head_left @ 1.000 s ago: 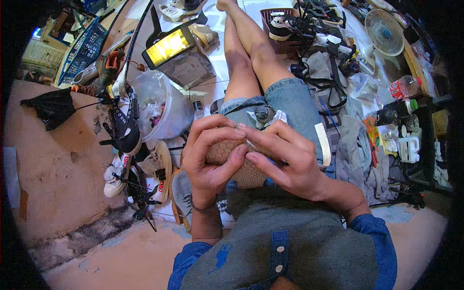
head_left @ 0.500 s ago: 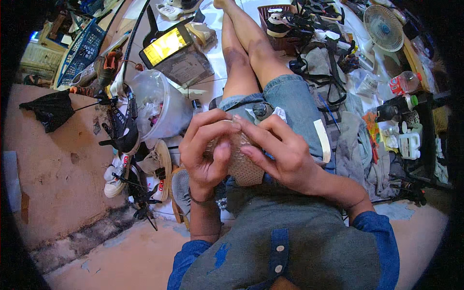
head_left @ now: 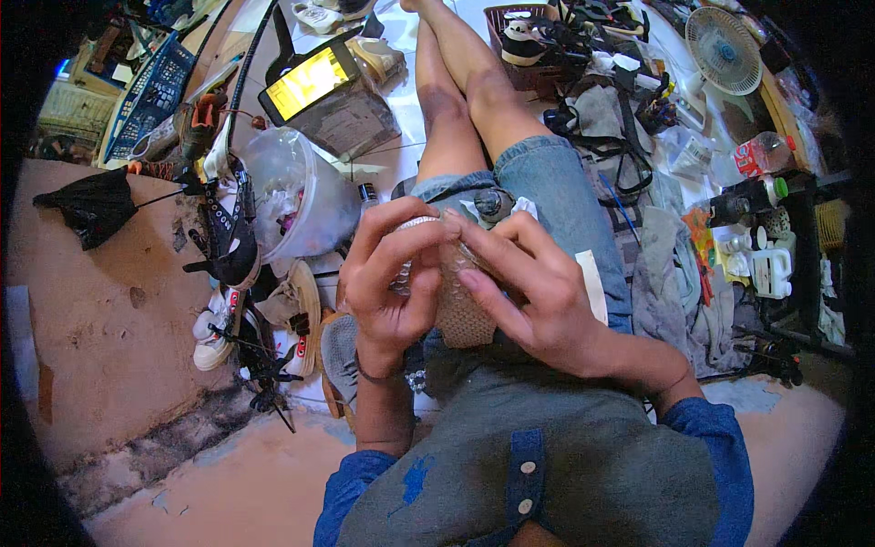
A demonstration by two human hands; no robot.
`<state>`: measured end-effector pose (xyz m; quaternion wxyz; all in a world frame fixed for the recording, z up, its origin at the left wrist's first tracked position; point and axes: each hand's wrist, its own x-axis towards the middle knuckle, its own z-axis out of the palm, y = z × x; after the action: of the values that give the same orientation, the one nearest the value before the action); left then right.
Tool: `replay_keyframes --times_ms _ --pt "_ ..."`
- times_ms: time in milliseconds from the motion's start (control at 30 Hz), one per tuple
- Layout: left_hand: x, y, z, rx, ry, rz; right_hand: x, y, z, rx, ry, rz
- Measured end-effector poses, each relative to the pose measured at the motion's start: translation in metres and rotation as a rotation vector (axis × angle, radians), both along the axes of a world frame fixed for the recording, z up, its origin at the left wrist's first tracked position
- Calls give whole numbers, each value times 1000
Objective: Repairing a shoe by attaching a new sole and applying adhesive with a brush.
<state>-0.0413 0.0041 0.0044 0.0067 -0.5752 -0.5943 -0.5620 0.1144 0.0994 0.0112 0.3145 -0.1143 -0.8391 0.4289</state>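
Fingers point(head_left: 506, 260) over partly hidden textured piece point(head_left: 468, 321)

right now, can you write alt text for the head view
Bare left hand and right hand hold a tan honeycomb-textured piece between them, above denim shorts. Shoes and a translucent tub are at left; a fan is at upper right.

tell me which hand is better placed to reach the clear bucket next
Likely the left hand: it sits nearer the bucket than the right hand, though both hold the textured piece.
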Motion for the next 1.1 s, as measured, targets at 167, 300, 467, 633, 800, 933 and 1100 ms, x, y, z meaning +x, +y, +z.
replay_keyframes --times_ms 167,300,467,633,800,933,1100 --pt "-4 -2 -3 6 -8 -22 -2 -2 -9 88 28 -3" --pt "-5 -1 -8 20 5 -32 -1 -6 -13 133 -31 -22" --pt "-5 -1 -6 -15 -12 -35 -3 -8 -13 260 -50 -76" --pt "-2 6 -7 -21 -177 -35 -4 -5 -14 368 -113 -84" --pt "-2 7 -7 -6 -222 -131 1 -2 -21 333 -86 -83" --pt "0 6 -5 -23 -172 -78 0 0 -22 223 -21 -37" --pt "0 3 -3 -44 -129 -60 0 -1 -23 167 18 -26"
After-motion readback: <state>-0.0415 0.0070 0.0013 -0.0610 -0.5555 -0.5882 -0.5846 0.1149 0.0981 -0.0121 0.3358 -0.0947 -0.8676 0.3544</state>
